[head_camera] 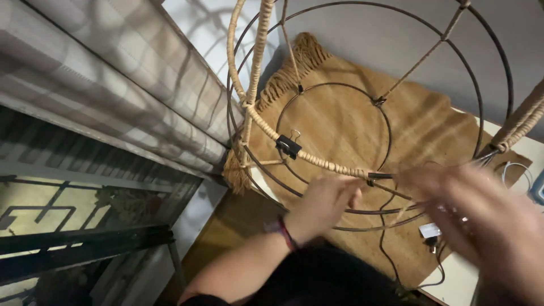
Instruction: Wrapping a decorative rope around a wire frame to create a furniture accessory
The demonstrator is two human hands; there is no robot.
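A round wire lampshade frame [391, 122] hangs in front of me, partly wrapped in pale twine. My left hand [323, 201] pinches the wrapped lower ring [317, 158] where the twine ends. A black binder clip [288, 145] clamps the wrapping a little to the left of it. My right hand [481, 218] is blurred with motion at the right, close to the bare wire ring; a thin strand of twine seems to run from it, but I cannot tell for sure.
A tan woven mat with a fringe [351, 119] lies on a white table [453, 277] under the frame. A black cable [388, 249] crosses the mat. Checked curtains [113, 73] and a dark window grille [85, 215] fill the left side.
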